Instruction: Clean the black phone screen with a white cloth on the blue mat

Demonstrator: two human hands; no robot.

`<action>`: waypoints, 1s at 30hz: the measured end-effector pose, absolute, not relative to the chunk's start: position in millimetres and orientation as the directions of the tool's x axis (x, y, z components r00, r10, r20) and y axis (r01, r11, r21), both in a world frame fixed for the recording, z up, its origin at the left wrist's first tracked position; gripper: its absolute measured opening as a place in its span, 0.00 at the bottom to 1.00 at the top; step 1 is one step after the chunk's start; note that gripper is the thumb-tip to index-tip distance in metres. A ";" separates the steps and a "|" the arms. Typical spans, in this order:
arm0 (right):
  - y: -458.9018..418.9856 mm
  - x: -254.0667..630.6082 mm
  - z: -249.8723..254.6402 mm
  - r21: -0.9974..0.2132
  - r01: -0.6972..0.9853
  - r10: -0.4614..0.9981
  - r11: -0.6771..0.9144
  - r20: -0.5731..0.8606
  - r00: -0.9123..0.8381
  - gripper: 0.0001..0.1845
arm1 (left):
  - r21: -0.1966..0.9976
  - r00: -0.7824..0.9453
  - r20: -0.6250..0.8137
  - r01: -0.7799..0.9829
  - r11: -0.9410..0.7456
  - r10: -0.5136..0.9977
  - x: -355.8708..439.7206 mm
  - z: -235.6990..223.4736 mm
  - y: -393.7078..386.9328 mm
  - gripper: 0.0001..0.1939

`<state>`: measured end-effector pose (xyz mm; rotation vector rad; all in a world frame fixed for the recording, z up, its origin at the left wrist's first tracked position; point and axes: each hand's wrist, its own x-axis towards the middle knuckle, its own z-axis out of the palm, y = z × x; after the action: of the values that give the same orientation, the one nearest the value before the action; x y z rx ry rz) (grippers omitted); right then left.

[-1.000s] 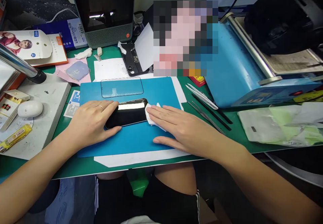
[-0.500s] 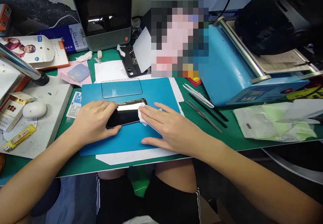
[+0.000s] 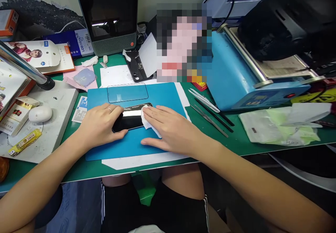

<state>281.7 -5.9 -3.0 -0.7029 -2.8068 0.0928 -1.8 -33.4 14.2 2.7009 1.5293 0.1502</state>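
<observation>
A dark smartphone [image 3: 130, 120] lies screen up on a blue mat [image 3: 112, 151], with a bright reflection across its glass. My left hand [image 3: 101, 122] grips the phone's left end, thumb along the near edge and fingers over the far one. Under the fingers of my right hand [image 3: 170, 129] a white wipe [image 3: 147, 119] is pressed onto the right part of the screen; the right thumb is held apart, over the mat. Just behind the phone lies a clear, black-bordered screen protector [image 3: 128, 93].
Tweezers [image 3: 210, 120] and other thin tools lie right of the mat. Farther right stand a blue machine [image 3: 233, 72] with metal rollers and a crumpled plastic packet [image 3: 278, 126]. A smart display [image 3: 109, 15] stands at the back. On a grey slab at left sits a white earbud case [image 3: 40, 114].
My right hand has slid slightly left along the screen with the wipe, more of which now shows beneath the fingers. My left hand keeps its grip on the phone. The camera view has shifted slightly.
</observation>
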 end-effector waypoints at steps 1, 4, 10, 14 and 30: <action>-0.7 277.1 -3.2 -0.127 0.458 0.475 0.880 0.212 -0.854 0.43 | 0.078 0.509 0.067 0.854 -0.514 0.858 -2.1 14.0 -33.3 0.20; 11.3 268.2 -3.5 -0.146 0.471 0.492 0.870 0.194 -0.849 0.43 | 0.087 0.499 0.071 0.859 -0.504 0.863 -3.3 12.9 -32.9 0.21; 6.0 295.0 -8.2 -0.121 0.497 0.510 0.859 0.261 -0.819 0.27 | 0.083 0.500 0.063 0.860 -0.504 0.864 -2.9 11.8 -32.9 0.22; 3.2 308.9 -13.5 -0.217 0.533 0.575 0.818 0.342 -0.744 0.13 | 0.086 0.495 0.054 0.863 -0.498 0.867 -2.1 12.6 -33.2 0.23; 12.9 292.2 21.7 -0.215 0.468 0.505 0.857 0.529 -0.682 0.15 | 0.088 0.495 0.049 0.863 -0.498 0.867 -3.6 12.6 -33.7 0.24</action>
<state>292.2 12.9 21.7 -0.7047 -2.4364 0.0824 -3.6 -33.7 12.6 2.6717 1.5472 0.1338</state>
